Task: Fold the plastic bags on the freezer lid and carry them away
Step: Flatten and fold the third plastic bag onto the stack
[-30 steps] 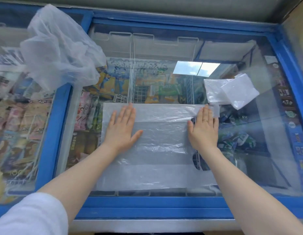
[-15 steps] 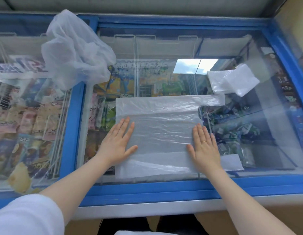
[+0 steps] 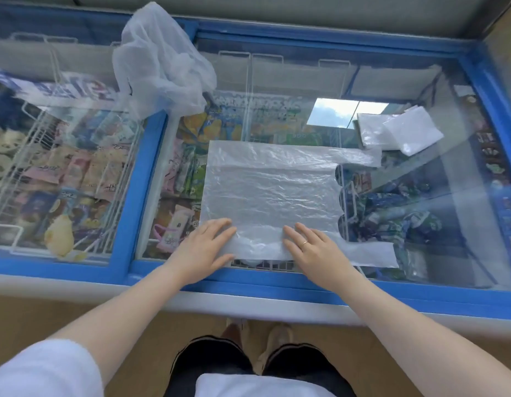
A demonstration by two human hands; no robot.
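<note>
Both hands, left hand (image 3: 204,247) and right hand (image 3: 313,249), press flat-fingered on the spread bag's (image 3: 272,193) lower edge, gripping nothing; its long axis runs left-right. The fold likely goes toward frame top.

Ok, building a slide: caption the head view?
Both hands, left and right, flat on a plastic bag spread over the freezer lid.

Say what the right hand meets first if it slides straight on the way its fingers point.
The right hand points up-left across the flattened plastic bag, so it likely meets only more of that bag; nothing else lies there.
</note>
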